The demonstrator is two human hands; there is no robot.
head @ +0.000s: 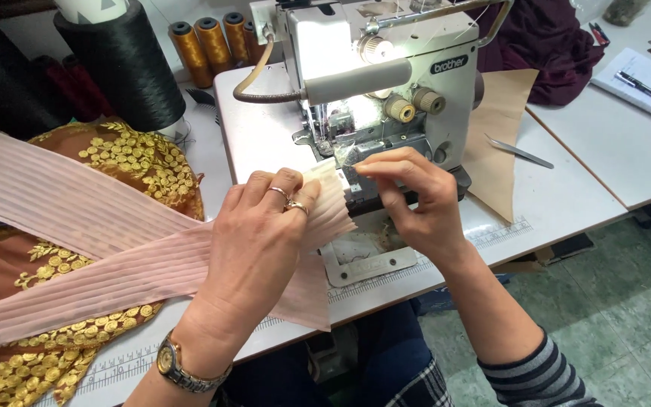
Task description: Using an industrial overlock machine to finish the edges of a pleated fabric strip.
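A long strip of pale pink pleated fabric (99, 279) runs across the white table to the sewing machine (386, 83). My left hand (254, 241), wearing rings and a wristwatch, presses flat on the strip's end just in front of the machine. My right hand (416, 196) pinches the strip's leading edge (333, 181) with fingertips at the presser foot area. The needle area is partly hidden behind my right fingers.
Brown fabric with gold embroidery (129, 158) lies at left under the strip. A big black thread cone (126, 60) and several gold thread cones (209, 41) stand behind. A tan paper piece (499, 128), metal snips (518, 151), dark maroon cloth (544, 45) and a notebook with pen (642, 83) lie at right.
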